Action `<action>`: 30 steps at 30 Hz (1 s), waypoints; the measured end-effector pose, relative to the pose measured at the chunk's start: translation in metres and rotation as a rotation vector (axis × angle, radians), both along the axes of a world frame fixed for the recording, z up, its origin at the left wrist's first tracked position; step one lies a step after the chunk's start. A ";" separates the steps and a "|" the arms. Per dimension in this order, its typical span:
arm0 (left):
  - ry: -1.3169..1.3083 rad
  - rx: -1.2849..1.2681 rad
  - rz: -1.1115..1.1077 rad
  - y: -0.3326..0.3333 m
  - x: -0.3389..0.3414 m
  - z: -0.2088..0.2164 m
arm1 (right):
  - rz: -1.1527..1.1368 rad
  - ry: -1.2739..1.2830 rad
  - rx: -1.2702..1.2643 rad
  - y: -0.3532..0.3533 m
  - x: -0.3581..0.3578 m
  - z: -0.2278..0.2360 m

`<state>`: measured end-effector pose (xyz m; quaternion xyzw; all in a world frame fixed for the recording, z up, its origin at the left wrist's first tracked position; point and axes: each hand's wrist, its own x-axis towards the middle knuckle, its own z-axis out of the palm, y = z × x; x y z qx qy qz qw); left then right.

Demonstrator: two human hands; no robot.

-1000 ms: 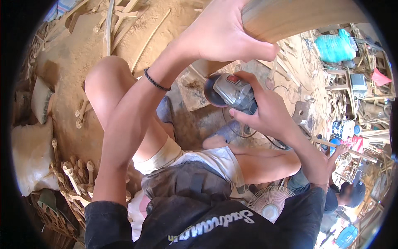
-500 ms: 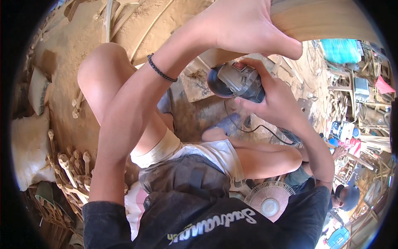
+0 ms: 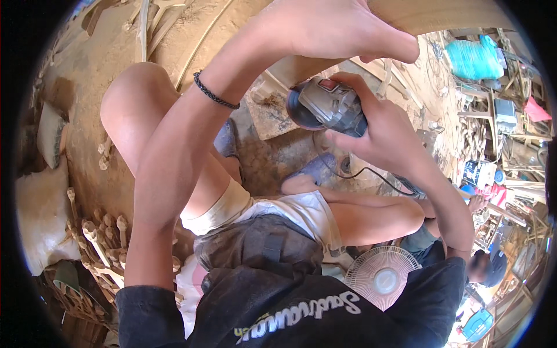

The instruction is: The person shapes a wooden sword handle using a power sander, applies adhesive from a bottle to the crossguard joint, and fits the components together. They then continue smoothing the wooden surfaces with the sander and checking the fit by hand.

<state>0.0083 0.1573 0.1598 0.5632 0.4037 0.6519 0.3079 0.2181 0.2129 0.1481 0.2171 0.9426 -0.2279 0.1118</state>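
At the top edge my left hand (image 3: 339,29), with a dark braided band on its wrist, grips a broad, pale, curved piece of wood (image 3: 444,14). Its thumb lies along the wood, while the other fingers are hidden. An angle grinder (image 3: 336,105) is in my right hand (image 3: 386,127), the fingers wrapped round its grey and black body. The grinder's round disc (image 3: 297,110) faces left, just below the wood. Whether disc and wood touch, I cannot tell. A black cord (image 3: 371,170) trails from the grinder toward my right forearm.
Turned wooden pieces (image 3: 107,232) are heaped at lower left, near a pale sack (image 3: 43,203). A round fan guard (image 3: 386,278) stands by my right side. Another person (image 3: 484,267) sits at far right, below a turquoise bundle (image 3: 476,60). Wooden strips (image 3: 165,26) lie on the dusty ground.
The wood and my left hand have shifted slightly upward in the picture. My right hand still holds the grinder, which has moved a little up and left.
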 end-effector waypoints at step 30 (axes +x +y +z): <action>-0.313 0.051 -0.169 -0.018 -0.020 -0.008 | -0.155 0.082 -0.070 0.015 0.026 0.009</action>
